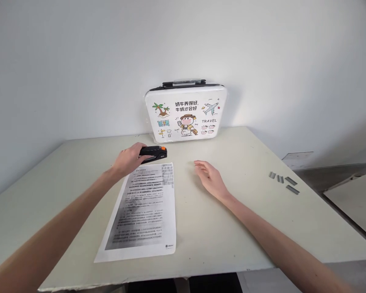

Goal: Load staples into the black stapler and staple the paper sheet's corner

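My left hand (128, 159) is closed around a black stapler (154, 152) with an orange part at its far end. The stapler is at the top edge of a printed sheet of paper (146, 207); whether it touches the sheet I cannot tell. Dense lines of text cover the page, with dark shading in its lower left part. To the right of the paper, my right hand (212, 179) is at the tabletop, its fingers loosely bent and nothing in them. Several grey staple strips (283, 181) lie farther right, apart from both hands.
A white carrying case (186, 116) with cartoon travel pictures and a black handle stands against the wall at the back of the pale table (232, 236). The table's front edge runs along the bottom of the view. A pale panel (356, 199) is beyond the right edge.
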Motion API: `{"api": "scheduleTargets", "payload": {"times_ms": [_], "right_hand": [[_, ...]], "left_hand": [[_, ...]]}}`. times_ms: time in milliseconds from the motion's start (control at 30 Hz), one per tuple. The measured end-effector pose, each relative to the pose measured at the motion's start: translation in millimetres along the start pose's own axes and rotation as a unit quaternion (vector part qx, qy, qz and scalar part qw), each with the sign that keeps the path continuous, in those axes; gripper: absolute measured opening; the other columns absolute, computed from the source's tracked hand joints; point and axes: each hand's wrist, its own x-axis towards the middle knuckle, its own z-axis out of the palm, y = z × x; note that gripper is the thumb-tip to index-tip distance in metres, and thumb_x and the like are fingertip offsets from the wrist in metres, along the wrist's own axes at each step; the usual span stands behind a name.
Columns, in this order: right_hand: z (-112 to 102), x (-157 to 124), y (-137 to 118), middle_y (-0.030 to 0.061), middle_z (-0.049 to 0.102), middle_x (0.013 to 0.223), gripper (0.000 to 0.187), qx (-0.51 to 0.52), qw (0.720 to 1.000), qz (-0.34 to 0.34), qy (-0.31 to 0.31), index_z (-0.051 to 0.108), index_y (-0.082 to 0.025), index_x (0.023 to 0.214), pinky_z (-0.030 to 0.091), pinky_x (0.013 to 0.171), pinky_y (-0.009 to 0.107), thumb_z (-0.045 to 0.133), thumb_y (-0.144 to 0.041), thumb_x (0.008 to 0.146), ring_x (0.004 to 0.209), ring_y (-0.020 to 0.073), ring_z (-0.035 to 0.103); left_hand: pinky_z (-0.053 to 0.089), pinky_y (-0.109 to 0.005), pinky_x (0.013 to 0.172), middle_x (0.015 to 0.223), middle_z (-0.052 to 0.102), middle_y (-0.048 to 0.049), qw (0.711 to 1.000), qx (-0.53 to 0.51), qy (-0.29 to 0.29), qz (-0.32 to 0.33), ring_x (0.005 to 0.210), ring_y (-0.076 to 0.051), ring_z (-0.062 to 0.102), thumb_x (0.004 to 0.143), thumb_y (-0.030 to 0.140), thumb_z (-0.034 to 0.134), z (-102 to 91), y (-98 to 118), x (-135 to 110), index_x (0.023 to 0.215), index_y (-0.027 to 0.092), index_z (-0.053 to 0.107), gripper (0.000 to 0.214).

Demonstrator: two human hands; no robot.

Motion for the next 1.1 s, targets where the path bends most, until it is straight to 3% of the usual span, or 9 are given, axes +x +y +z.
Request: {"api": "scheduleTargets", "payload": {"times_ms": [167,267,367,467,600,700,800,900,1100], "right_hand": [[-8.9,13.1,11.7,0.0107,0.076,0.122,0.042,0.106,0.993,0.027,0.036,0.069,-0.024,0.105,0.055,0.105,0.043,0.062,-0.063,0.094,0.114,0.0261,0.072],[-22.7,16.1,13.6,0.0097,0.078,0.114,0.045,0.16,0.986,0.048,-0.004,0.069,-0.023,0.098,0.056,0.104,0.042,0.061,-0.067,0.094,0.113,0.026,0.072],[-40.1,13.9,10.8,0.0102,0.079,0.112,0.048,0.216,0.97,0.09,-0.065,0.071,-0.023,0.098,0.058,0.099,0.043,0.065,-0.071,0.091,0.113,0.0287,0.073],[-51.2,9.9,6.6,0.0109,0.079,0.112,0.052,0.234,0.964,0.1,-0.072,0.072,-0.023,0.099,0.058,0.096,0.042,0.067,-0.073,0.089,0.108,0.0288,0.074],[-52.3,6.2,4.7,0.0085,0.079,0.113,0.042,0.199,0.974,0.081,-0.078,0.072,-0.023,0.1,0.056,0.096,0.039,0.072,-0.063,0.089,0.105,0.0251,0.073],[-50.0,5.0,5.5,0.0065,0.079,0.111,0.034,0.168,0.98,0.06,-0.091,0.071,-0.024,0.106,0.055,0.095,0.039,0.071,-0.055,0.09,0.1,0.0224,0.072],[-48.9,4.6,4.8,0.0059,0.079,0.108,0.031,0.143,0.983,0.046,-0.104,0.07,-0.024,0.109,0.055,0.094,0.039,0.066,-0.05,0.094,0.099,0.0212,0.071],[-48.1,4.2,3.4,0.0058,0.079,0.109,0.029,0.126,0.985,0.048,-0.111,0.069,-0.024,0.11,0.054,0.094,0.038,0.06,-0.048,0.097,0.1,0.0208,0.071],[-46.7,2.2,5.2,0.005,0.077,0.106,0.032,0.092,0.99,0.041,-0.098,0.067,-0.025,0.111,0.054,0.093,0.039,0.056,-0.053,0.1,0.096,0.0207,0.071]], "left_hand": [[0.052,-0.035,0.073,0.104,0.075,-0.0049,0.995,-0.063,0.024,0.071,0.085,-0.026,0.074,0.103,0.048,0.058,12.2,79.4,-35.0,0.12,0.025,0.058,0.029],[0.052,-0.037,0.074,0.106,0.075,-0.0063,0.985,-0.044,0.029,0.167,0.086,-0.027,0.075,0.105,0.041,0.06,31.5,120.6,-48.7,0.114,0.023,0.058,0.021],[0.053,-0.039,0.076,0.107,0.074,-0.0078,0.977,-0.013,0.026,0.211,0.086,-0.027,0.075,0.105,0.039,0.062,49.9,144.8,-53.3,0.111,0.022,0.059,0.019],[0.053,-0.039,0.077,0.107,0.073,-0.0093,0.978,-0.003,0.008,0.21,0.085,-0.028,0.075,0.104,0.038,0.065,62.0,155.2,-51.9,0.112,0.021,0.06,0.019],[0.054,-0.041,0.081,0.109,0.072,-0.0101,0.978,-0.018,-0.01,0.206,0.089,-0.029,0.075,0.104,0.034,0.065,72.7,158.7,-50.1,0.113,0.02,0.06,0.017],[0.056,-0.042,0.083,0.115,0.071,-0.0093,0.975,-0.088,-0.013,0.204,0.094,-0.03,0.074,0.103,0.034,0.067,81.4,151.7,-53.4,0.12,0.022,0.056,0.024],[0.057,-0.046,0.096,0.128,0.068,-0.0108,0.968,-0.168,0.013,0.184,0.117,-0.032,0.07,0.098,0.041,0.073,91.4,132.8,-62.6,0.14,0.025,0.046,0.053],[0.049,-0.055,0.114,0.148,0.057,-0.0156,0.968,-0.175,0.025,0.178,0.141,-0.036,0.055,0.096,0.049,0.074,99.9,107.8,-76.0,0.154,0.028,0.033,0.074],[0.043,-0.059,0.12,0.154,0.053,-0.0176,0.974,-0.149,0.017,0.169,0.148,-0.036,0.048,0.106,0.054,0.055,101.4,77.5,-96.0,0.157,0.026,0.031,0.063]]}}
